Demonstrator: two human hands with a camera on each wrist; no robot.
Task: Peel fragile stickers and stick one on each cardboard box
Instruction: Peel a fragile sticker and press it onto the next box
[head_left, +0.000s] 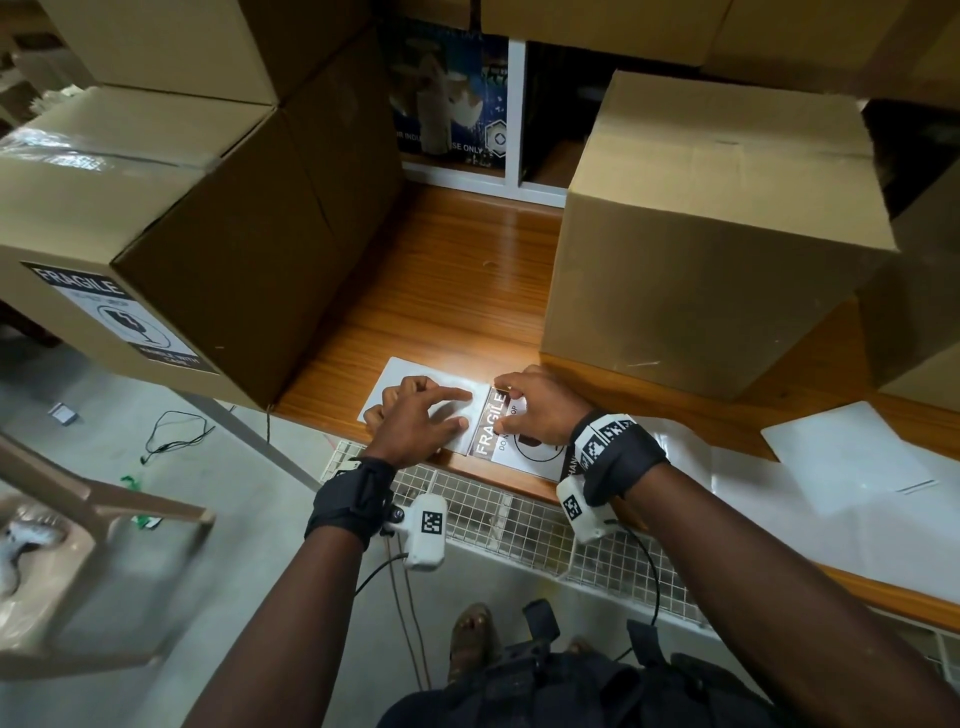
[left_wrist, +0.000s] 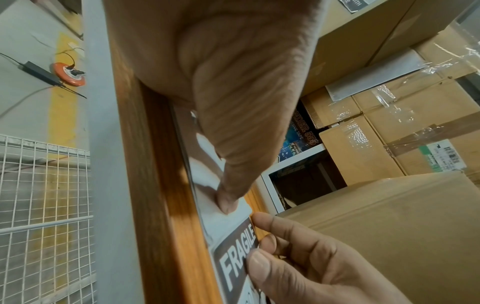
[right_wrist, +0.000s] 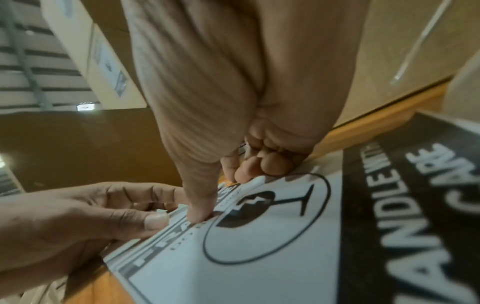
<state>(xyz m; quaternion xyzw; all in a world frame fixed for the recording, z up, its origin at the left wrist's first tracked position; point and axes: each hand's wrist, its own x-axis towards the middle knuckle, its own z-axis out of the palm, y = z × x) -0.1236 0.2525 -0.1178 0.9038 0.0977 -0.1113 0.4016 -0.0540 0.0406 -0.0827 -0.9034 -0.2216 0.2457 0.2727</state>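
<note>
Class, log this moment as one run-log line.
left hand: presses sheet | right hand: pinches fragile sticker corner | left box: labelled | right box: no label visible

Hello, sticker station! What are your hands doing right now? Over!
Left hand pressing the glossy backing sheet flat. Right hand picking at the fragile sticker corner, not yet peeled. Plain box waiting unstickered. Nothing in the way.
</note>
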